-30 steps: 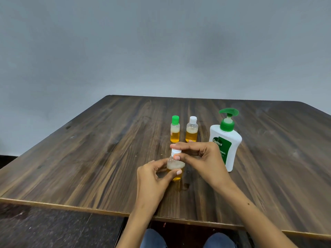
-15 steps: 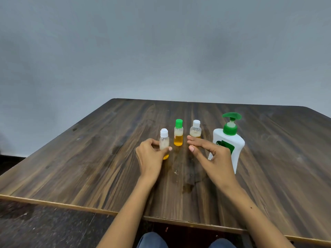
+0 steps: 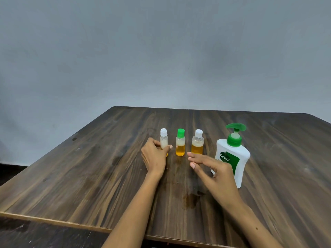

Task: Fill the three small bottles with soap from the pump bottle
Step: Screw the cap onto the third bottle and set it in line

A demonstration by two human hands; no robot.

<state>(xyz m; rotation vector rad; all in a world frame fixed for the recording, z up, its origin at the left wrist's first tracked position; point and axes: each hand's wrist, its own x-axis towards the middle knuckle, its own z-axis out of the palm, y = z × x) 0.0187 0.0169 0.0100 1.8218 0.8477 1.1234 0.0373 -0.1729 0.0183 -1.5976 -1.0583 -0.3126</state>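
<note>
- The left hand [image 3: 154, 159] wraps its grip around the left small bottle [image 3: 163, 140], which stands upright on the counter [image 3: 100, 172] at the left end of the row; its white cap is on, and its lower part is hidden behind the fingers.
- The right hand [image 3: 213, 170] hovers low over the counter with fingers straight and relaxed, holding nothing, just in front of the right small bottle [image 3: 197, 143] and beside the pump bottle [image 3: 232, 158].
- The middle small bottle [image 3: 180, 145], green-capped, and the right one, white-capped, each show amber soap in their lower part; all three are capped and stand near one another but apart.
- Judging by this, the filling looks essentially done and the step in hand is setting down and releasing the last bottle.
- To do it well, the left hand should confirm the base sits flat, then open its fingers sideways and draw back low, so as not to tip the light, narrow bottle or knock the green-capped neighbour.
- A dark wet patch [image 3: 190, 200] on the counter near the front edge suggests spilled soap; hands may be slippery, so a slow release is wise.
</note>
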